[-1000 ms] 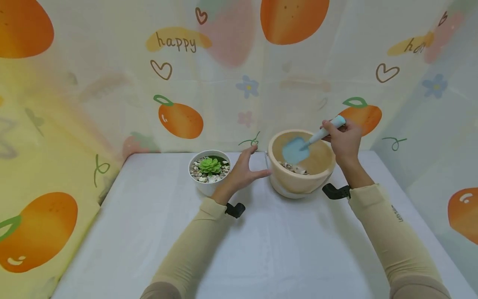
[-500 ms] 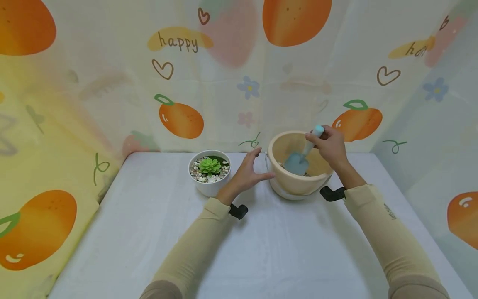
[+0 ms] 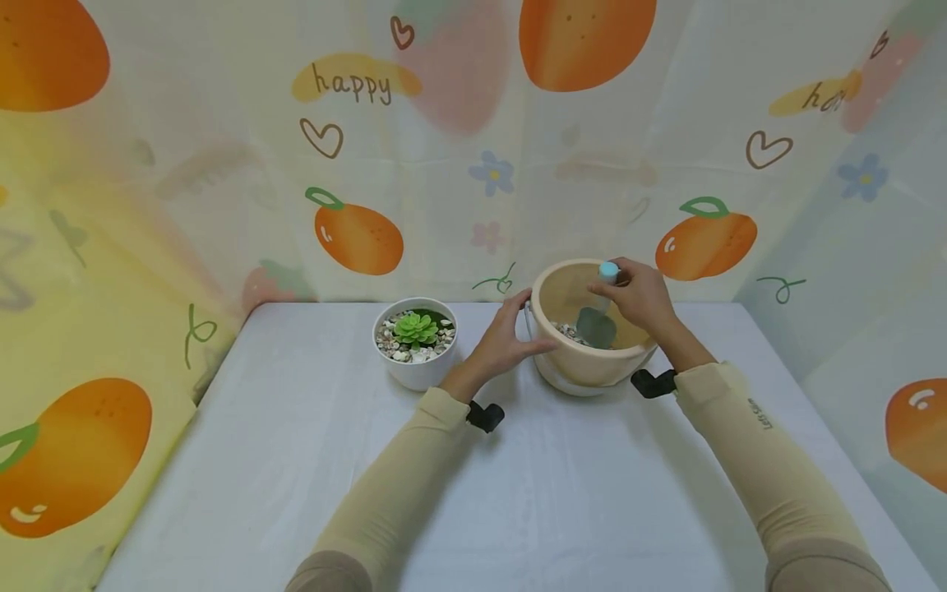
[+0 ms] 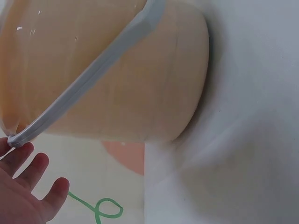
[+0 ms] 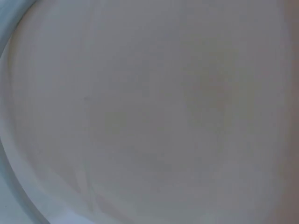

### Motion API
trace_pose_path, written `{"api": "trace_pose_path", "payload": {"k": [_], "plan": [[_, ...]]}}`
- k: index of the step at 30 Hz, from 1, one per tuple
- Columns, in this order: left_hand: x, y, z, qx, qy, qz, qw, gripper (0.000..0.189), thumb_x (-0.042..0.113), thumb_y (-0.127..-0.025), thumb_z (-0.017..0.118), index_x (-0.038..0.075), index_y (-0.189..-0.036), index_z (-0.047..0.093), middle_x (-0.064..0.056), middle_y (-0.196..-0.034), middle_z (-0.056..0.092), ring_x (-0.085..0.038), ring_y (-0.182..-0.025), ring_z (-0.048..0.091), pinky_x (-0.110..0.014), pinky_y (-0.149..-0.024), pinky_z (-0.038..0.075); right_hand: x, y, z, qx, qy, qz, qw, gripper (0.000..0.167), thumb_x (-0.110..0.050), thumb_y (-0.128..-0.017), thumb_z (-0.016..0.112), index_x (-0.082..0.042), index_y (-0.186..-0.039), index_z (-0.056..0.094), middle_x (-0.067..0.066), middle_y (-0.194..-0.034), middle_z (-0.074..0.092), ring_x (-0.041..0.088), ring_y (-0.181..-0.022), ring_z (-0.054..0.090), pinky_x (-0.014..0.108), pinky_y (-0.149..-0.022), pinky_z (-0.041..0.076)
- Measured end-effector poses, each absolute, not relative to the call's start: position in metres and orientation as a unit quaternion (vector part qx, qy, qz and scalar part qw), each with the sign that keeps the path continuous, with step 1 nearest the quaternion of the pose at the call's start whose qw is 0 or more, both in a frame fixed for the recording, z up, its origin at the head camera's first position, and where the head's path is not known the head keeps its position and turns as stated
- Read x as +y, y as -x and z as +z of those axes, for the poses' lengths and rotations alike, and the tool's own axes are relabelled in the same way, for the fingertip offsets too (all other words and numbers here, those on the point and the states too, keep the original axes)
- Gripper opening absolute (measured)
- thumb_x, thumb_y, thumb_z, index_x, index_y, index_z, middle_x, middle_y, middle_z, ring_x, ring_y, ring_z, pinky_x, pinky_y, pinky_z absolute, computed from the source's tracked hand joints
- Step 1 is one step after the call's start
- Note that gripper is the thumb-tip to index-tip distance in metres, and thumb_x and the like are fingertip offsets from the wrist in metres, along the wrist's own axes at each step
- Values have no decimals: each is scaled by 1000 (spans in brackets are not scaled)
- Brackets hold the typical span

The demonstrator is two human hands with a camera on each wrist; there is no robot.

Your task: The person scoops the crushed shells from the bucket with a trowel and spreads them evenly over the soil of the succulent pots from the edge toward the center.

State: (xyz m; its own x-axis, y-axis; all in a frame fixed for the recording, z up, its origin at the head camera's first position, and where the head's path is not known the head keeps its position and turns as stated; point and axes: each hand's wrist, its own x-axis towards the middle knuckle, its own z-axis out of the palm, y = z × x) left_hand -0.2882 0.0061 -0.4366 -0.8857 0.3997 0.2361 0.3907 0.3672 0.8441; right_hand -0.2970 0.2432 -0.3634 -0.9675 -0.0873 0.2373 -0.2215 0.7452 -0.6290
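I had the right hand [image 3: 642, 298] clamped around the grip of a trowel [image 3: 595, 328], its blade lowered inside a cream bucket [image 3: 584, 363] beside some small stones [image 3: 566, 331]. I had the left hand [image 3: 505, 344] at the bucket's left side, thumb and fingers apart, fingertips by the end of its grey carrying handle [image 4: 88, 84], while a white pot [image 3: 417, 375] holding a green succulent [image 3: 416, 329] stood farther left on the counter [image 3: 444, 501].

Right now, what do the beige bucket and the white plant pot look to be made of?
The beige bucket looks like glossy plastic: smooth, with small bright reflections. The white plant pot has a smooth, plain finish, so perhaps plastic or glazed ceramic; I can't tell which.
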Motion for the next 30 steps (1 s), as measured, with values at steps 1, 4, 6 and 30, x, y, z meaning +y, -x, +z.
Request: {"api": "trace_pose_path", "payload": {"k": [1,4,6,30], "plan": [[7,288,-436,827,-238,509,4,92,33,-79,81,15,-153,29,-7,-152,38,-23,-142,34,-48,-117,30,243,297,-364,-931,-84,341,96,36,-27,-90,71,1,-110,62,25,-108,68,41,-104,65,50,-84,53],[9,289,-436,830,-231,508,9,96,35,-78,81,13,-154,26,-9,-154,36,-24,-144,33,-48,-118,29,242,297,-368,-938,-90,320,100,34,-23,-90,70,5,-106,60,28,-106,68,43,-101,65,52,-83,53],[10,290,-435,833,-225,505,11,97,36,-78,81,11,-154,25,-10,-155,34,-25,-145,31,-48,-118,29,241,298,-371,-942,-95,304,100,33,-22,-90,70,6,-103,58,29,-103,68,44,-99,65,52,-81,53],[13,289,-429,860,-218,461,21,105,44,-78,79,11,-156,18,-11,-161,21,-28,-149,24,-48,-118,30,219,309,-380,-925,-196,310,98,24,-19,-90,70,-1,-92,55,13,-84,59,28,-81,59,38,-74,48]]}}
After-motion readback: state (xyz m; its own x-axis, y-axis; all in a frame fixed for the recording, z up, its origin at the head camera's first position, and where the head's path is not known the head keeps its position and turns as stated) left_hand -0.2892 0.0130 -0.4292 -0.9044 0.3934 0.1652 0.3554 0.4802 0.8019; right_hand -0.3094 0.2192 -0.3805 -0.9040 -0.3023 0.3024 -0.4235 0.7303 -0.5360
